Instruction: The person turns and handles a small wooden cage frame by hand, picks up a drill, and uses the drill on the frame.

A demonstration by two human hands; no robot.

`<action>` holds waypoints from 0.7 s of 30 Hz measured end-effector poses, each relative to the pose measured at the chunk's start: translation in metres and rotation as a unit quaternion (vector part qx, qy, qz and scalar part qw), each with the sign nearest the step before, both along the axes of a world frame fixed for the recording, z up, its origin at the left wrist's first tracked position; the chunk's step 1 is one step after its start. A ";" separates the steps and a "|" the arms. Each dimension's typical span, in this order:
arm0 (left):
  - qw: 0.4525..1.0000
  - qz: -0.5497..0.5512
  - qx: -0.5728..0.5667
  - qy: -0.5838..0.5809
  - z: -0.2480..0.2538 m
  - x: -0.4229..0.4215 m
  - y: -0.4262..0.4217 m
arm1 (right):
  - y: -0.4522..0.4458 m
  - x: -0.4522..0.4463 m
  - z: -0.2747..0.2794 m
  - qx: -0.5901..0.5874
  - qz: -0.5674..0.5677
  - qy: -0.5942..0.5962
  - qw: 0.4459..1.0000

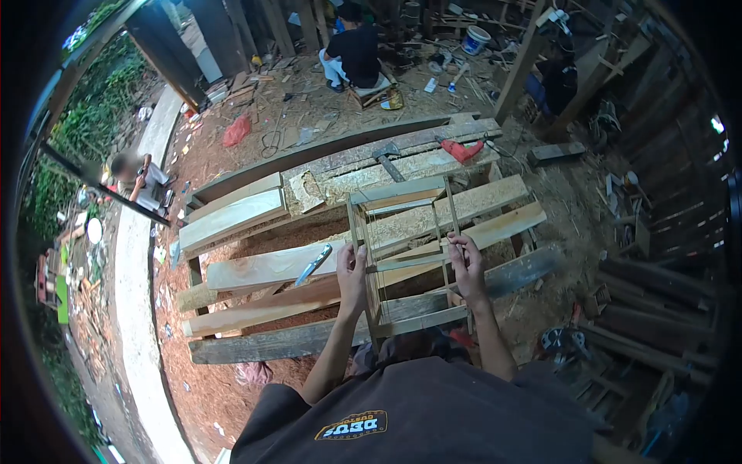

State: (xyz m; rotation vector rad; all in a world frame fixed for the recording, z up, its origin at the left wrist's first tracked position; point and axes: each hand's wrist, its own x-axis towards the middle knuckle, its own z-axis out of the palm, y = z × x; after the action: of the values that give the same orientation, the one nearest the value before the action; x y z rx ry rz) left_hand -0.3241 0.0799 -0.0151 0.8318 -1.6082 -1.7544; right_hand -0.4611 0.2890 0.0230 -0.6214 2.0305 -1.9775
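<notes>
A narrow wooden frame (pixel 398 186) with thin strips and crosspieces leans across the planks in front of my body. My left hand (pixel 352 277) is closed on the left side of this frame. On its right side, my right hand (pixel 467 267) pinches a thin strip, fingertips together. A thin crosspiece spans the frame between both hands. Left of my left hand, a knife or similar blade with a blue-white handle (pixel 314 263) lies on a pale plank (pixel 259 271).
A hatchet (pixel 389 162) and a red power tool (pixel 462 149) lie on the far planks (pixel 340 174). One person (pixel 355 54) sits ahead, another (pixel 141 184) at left, a third (pixel 553 81) at right. A post (pixel 519 69) stands beyond the bench; lumber (pixel 649 309) lies right.
</notes>
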 end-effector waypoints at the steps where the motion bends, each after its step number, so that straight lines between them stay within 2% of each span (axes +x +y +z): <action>1: 1.000 -0.002 -0.022 -0.010 0.004 -0.004 0.004 | 0.003 -0.008 -0.003 -0.005 0.005 0.006 1.000; 5: 0.999 0.021 -0.032 -0.018 0.003 -0.022 0.024 | 0.013 -0.035 -0.013 -0.013 0.023 0.036 0.999; 11: 0.999 0.013 0.034 -0.038 0.008 -0.033 0.039 | 0.029 -0.051 -0.022 0.011 0.043 0.047 0.998; 14: 0.999 0.032 0.020 -0.004 -0.004 -0.037 0.041 | 0.030 -0.054 -0.024 -0.009 0.035 0.050 0.998; 18: 0.999 0.040 -0.009 0.023 0.015 -0.044 0.051 | 0.035 -0.057 -0.018 0.003 0.014 0.004 1.000; 21: 0.999 0.015 -0.009 0.044 0.019 -0.041 0.051 | 0.037 -0.060 -0.004 0.055 0.015 0.113 0.992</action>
State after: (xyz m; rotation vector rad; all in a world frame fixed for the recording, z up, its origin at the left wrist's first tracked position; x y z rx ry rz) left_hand -0.3648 0.1311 0.0038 0.7559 -1.5442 -1.7303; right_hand -0.5212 0.3259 0.0193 -0.8810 2.2267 -1.8354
